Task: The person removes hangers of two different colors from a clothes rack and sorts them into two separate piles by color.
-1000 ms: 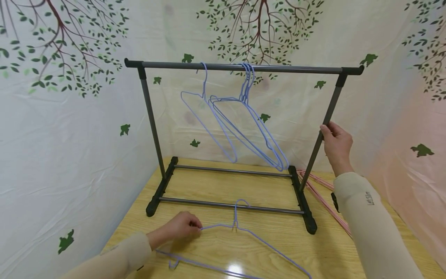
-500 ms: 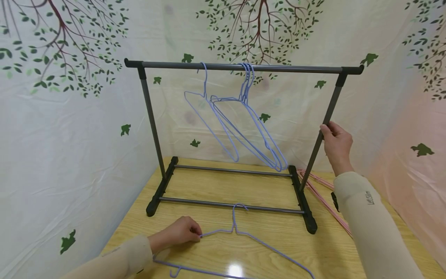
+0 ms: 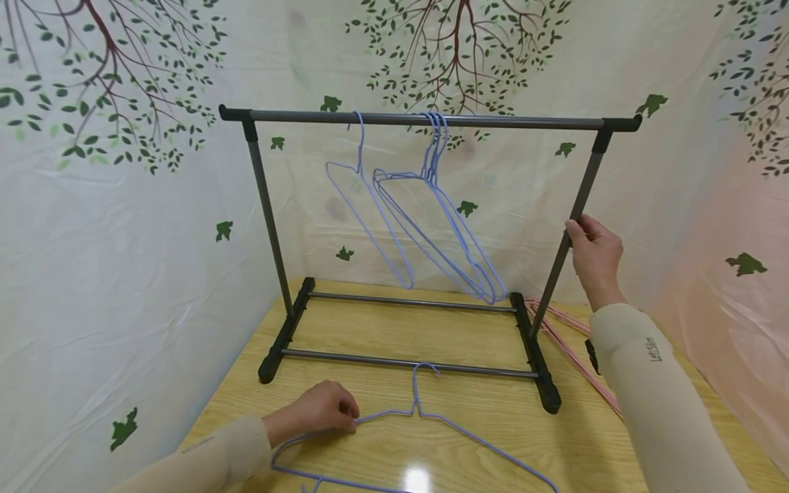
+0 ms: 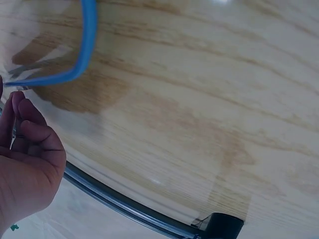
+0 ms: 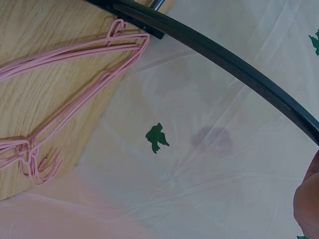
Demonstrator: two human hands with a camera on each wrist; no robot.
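My left hand [image 3: 323,411] pinches a blue-purple clothes hanger [image 3: 416,404] by its left shoulder, low in front of the rack. Its hook points up and overlaps the rack's front lower bar; the hanger's lower right part runs out of the head view. In the left wrist view the blue hanger [image 4: 88,35] bends close to the fingertips. My right hand [image 3: 596,260] grips the right post of the dark metal clothes rack [image 3: 518,123]. Several blue hangers [image 3: 431,164] hang together near the middle of its top bar, and a single blue hanger [image 3: 361,147] hangs left of them.
Pink hangers [image 5: 75,50] lie in a bundle on the wooden table [image 3: 394,329], right of the rack's base. A pale sheet [image 3: 142,274] printed with branches and leaves encloses the back and sides.
My left hand and the hanger it pinches have come down slightly toward me. The hung hangers sway a little. My right hand stays on the post.
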